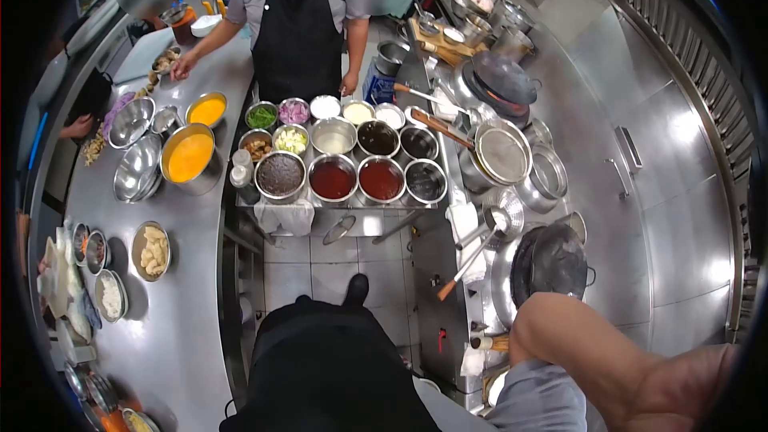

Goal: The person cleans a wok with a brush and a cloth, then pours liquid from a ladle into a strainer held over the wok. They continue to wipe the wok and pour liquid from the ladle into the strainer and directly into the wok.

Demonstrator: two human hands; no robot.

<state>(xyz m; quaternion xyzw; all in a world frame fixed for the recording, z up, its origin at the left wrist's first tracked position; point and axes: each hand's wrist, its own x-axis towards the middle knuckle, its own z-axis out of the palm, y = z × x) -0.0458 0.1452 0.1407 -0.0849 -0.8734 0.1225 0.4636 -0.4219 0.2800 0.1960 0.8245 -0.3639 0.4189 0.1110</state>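
Note:
My bent right arm reaches across the lower right, and the heel of my right hand (680, 384) shows at the edge of the view. Its fingers are cut off by the dark border, so what they hold, if anything, is hidden. My left hand is out of view. Nearest to my right elbow is a dark wok (558, 260) on the stove. A ladle (497, 220) and a wooden-handled utensil (472, 264) lie just beyond it.
A co-worker in a black apron (296, 28) stands ahead, one hand near a bowl (166, 60). Between us is a station of sauce and ingredient containers (333, 178). The left counter (188, 288) holds metal bowls and a pot of orange liquid (190, 156). Another wok (500, 80) sits farther along the stove.

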